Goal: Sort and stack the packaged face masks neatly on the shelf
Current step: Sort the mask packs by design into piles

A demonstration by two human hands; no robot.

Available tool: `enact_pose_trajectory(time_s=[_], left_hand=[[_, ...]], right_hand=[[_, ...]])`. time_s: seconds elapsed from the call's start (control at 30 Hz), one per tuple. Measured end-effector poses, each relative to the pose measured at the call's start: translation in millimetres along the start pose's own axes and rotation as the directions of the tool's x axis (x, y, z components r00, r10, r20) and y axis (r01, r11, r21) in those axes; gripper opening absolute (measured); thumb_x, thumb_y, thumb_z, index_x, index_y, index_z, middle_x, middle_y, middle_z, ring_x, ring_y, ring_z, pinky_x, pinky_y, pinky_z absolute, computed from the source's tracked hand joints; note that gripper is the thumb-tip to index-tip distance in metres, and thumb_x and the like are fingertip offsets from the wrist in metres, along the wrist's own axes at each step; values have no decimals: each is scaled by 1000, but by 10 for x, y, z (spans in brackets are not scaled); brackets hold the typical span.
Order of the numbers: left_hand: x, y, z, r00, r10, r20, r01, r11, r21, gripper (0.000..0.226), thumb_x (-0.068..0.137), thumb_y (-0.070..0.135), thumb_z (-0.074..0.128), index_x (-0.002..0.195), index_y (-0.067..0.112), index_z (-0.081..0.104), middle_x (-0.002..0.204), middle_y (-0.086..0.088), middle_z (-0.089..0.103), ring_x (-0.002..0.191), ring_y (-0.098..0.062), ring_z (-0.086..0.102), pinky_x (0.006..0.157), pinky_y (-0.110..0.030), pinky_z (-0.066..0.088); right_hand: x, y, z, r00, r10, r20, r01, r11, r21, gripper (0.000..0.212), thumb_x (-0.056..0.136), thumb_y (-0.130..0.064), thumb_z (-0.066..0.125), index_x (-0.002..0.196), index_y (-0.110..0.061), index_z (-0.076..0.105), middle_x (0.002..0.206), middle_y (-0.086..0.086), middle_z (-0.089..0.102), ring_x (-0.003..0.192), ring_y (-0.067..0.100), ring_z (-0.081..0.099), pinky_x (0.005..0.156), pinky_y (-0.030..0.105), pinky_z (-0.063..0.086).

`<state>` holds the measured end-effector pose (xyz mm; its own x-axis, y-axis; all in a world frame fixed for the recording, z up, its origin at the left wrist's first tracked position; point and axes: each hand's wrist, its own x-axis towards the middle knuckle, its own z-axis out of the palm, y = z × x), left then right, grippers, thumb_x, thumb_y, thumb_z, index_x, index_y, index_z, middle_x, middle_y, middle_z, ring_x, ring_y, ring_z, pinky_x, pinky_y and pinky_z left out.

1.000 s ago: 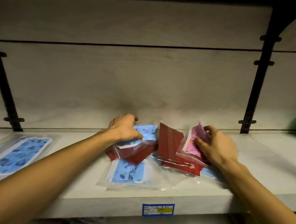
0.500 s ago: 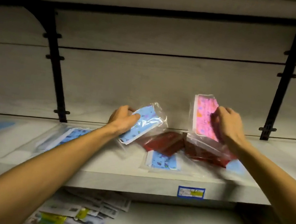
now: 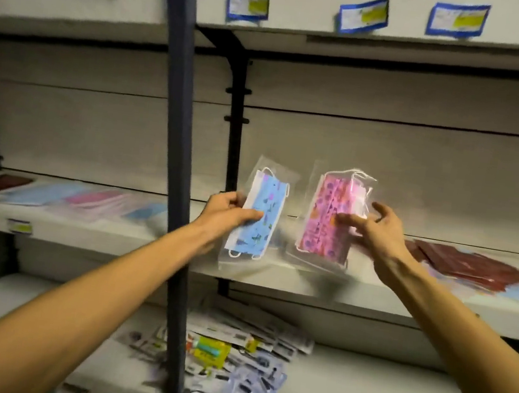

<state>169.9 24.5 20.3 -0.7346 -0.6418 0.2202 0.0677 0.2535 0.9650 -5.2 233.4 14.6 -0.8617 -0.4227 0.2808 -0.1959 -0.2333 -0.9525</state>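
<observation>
Fingers (image 3: 253, 217) of the left hand (image 3: 222, 214) are curled round the edge of a blue patterned mask packet (image 3: 256, 219), thumb in front, so that one's properly pinched and held upright just in front of the middle shelf (image 3: 273, 284). Right hand (image 3: 379, 228) is looser: a couple of fingers (image 3: 347, 219) lie across the front of the pink patterned mask packet (image 3: 331, 219) and the rest are splayed, so it's more a light pinch than a real grip, and I can't quite tell where the thumb sits behind the plastic. Going big to small: the shelving unit has a dark upright post (image 3: 175, 152) running down the middle, the middle shelf carries a blurry row of dark red, blue and pink packets (image 3: 63, 195) off to the left and a heap of dark red packets (image 3: 473, 265) to the right with some blue peeking out underneath, and the bottom shelf (image 3: 358, 390) has a jumble of small carded items (image 3: 230, 354). My guess on handling: these packets weigh next to nothing, they're floppy, and the clear bag is slick, with loose film round the mask that'll crumple or slide. Grab over the mask itself, near the long edge, not the empty plastic border. As for writing, there are blue-bordered price labels (image 3: 363, 13) with a yellow patch on the upper shelf edge, plus one (image 3: 19, 226) on the middle shelf, but everything's too blurred to read. No brand visible on either packet.
</observation>
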Motion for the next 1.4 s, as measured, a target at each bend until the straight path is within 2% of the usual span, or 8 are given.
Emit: enact_pose_trajectory(time_s=[0.1,0.2,0.43,0.73,0.97,1.1,1.23,1.4], left_hand=[[-248,-153,-449,998,-21,61,21,1000,3,25,84,10,80,106,8,69,100,-7,77,82,-18,77,66,-29,62],[-407,-309,-904,994,-41,105,40,999,18,28,82,10,82,106,8,68,100,-6,78,88,-21,77,73,-33,62],[-599,-611,-2016,995,-102,-23,102,995,1,27,84,10,80,108,13,68,97,-7,79,85,-24,77,61,-30,62],[-249,-1082,-3321,929,-205,-308,215,977,-2,11,87,8,71,98,7,70,78,-8,78,69,-21,76,54,-28,58],[343,-1113,-4190,903,-256,-344,276,961,10,23,85,3,62,108,4,66,95,-19,77,85,-34,76,76,-49,63],[694,-1144,-4540,877,-278,-391,322,946,49,20,88,4,65,108,6,64,95,-17,76,78,-28,76,57,-35,61],[969,-1223,-4804,845,-292,-447,341,939,31,19,87,3,65,106,8,64,104,-18,73,92,-32,72,56,-38,61],[1269,-1282,-5053,821,-264,-507,285,958,-39,24,85,5,64,109,6,64,97,-18,74,77,-30,73,47,-36,59]], right_hand=[[-267,56,408,994,15,111,-19,999,40,42,80,-4,78,119,-2,64,101,9,77,91,24,75,62,25,60],[-483,179,833,981,33,189,-44,998,54,22,82,-5,75,103,-10,70,95,6,78,87,24,76,63,28,61],[-783,452,2063,927,97,362,-96,995,-21,18,82,-5,71,101,-5,72,92,9,78,83,25,76,64,28,60],[-817,816,3658,793,22,609,35,996,-80,17,93,-6,62,103,-14,74,95,2,78,87,17,75,66,24,60],[-262,872,4627,854,17,519,18,998,-61,19,92,0,58,98,-9,73,88,5,78,74,13,74,56,22,55],[14,919,5031,892,54,449,-55,998,-9,17,94,7,56,105,-3,63,92,10,73,59,6,71,47,17,51],[233,977,5355,929,150,338,-160,987,2,32,91,11,60,122,3,54,99,13,68,59,10,67,40,15,47],[393,1093,5650,965,162,208,-140,984,-114,27,84,10,66,105,-4,59,82,6,68,48,8,65,38,19,47]])
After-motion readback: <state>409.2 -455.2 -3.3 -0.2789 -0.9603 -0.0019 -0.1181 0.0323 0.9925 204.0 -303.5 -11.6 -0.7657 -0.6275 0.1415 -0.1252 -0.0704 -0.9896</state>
